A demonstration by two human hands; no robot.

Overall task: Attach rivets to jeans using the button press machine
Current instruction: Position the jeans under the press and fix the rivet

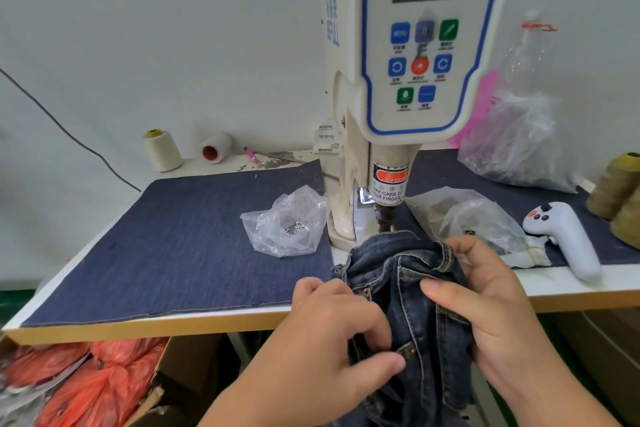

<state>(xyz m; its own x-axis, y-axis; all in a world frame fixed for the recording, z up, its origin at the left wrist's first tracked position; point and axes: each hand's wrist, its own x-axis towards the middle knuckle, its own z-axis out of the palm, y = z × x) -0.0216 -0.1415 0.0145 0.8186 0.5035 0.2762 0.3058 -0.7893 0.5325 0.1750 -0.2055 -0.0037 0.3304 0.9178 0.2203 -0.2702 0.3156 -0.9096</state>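
Nearest to me, both hands grip the jeans [408, 291] at the counter [221, 322] edge: the left hand [332, 333] pinches stiff seamed denim near a small brass rivet [412, 352], and the right hand [485, 308] has its fingers [446, 291] curled around the bunched waistband. Beyond them stands the press [384, 215], a narrow metal punch. I think the thick folds could slip there, or a fingertip be caught.

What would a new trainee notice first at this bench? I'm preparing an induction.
The tall white button press machine with its coloured buttons, standing at the back centre of the table. Right in front of it, both hands, left hand and right hand, grip bunched dark jeans. A clear bag lies left of the press.
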